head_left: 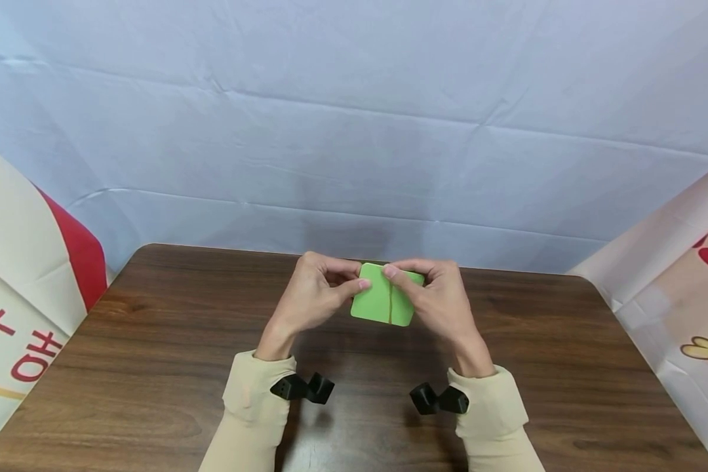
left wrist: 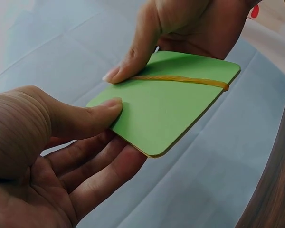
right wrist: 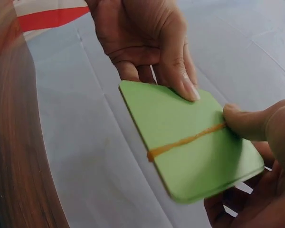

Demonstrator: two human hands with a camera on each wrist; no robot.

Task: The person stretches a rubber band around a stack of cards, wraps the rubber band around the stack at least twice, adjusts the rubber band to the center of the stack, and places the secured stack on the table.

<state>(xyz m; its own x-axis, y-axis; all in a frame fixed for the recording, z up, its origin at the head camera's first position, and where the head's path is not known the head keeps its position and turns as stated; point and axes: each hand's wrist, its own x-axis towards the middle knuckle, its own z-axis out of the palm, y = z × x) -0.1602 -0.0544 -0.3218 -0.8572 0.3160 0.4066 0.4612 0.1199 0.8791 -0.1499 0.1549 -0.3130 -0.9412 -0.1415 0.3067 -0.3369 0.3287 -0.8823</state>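
A thin stack of green cards (head_left: 370, 303) with rounded corners is held above the table between both hands. Around its middle runs a yellowish-brown rubber band (left wrist: 180, 79). My left hand (head_left: 314, 294) pinches the left edge, thumb on the green face and fingers behind. On the opposite side my right hand (head_left: 442, 295) grips the stack, its thumb lying at the band near the top edge, as the right wrist view shows with the rubber band (right wrist: 187, 140) close to the thumb tip. The fingers behind the cards are partly hidden.
Below the hands is a dark brown wooden table (head_left: 171, 367). A pale wrinkled cloth (head_left: 354, 131) hangs behind it. Printed white sheets with red markings hang at the left (head_left: 23, 288) and right. Black cameras sit on both cuffs.
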